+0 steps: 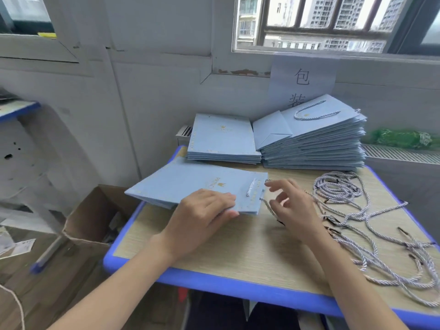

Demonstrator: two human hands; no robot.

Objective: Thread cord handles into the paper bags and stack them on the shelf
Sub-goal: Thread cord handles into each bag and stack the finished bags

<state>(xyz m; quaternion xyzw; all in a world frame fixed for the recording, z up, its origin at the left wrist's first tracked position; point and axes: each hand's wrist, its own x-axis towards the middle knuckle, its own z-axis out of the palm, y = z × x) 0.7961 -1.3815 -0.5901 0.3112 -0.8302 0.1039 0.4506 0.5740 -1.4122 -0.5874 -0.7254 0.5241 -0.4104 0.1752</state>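
The left hand (207, 208) lies flat on the near end of a light blue paper bag (190, 184), fingers straight and pressing it down onto the counter (214, 248); it pins the bag and grips nothing. The right hand (292, 206) is at the bag's open top edge with fingers spread and partly bent; a cord (270, 208) runs from that edge toward its fingers, but whether the fingertips pinch the cord or only brush it cannot be told, as the frame is blurred there. A short length of the same twisted cord (251, 187) lies across the bag's face just inside the top edge, which suggests one end is already through a hole. Judged step: threading the handle into this bag, part done. The next move calls for a firm pinch on the free cord tip, alignment with the second hole near the top edge, and steady pressure from the left hand so the bag does not slide. Right of the bag, a loose tangle of cords (357, 222) with dark tips is spread over the counter. Behind the bag, against the wall, stand two piles: a low stack of flat bags (222, 139) showing no handles, and beside it a taller stack of finished bags (316, 139) with a cord handle showing on top. Left of the bag, below counter level, stands an open cardboard box (95, 215). No shelf for stacking can be identified with confidence.
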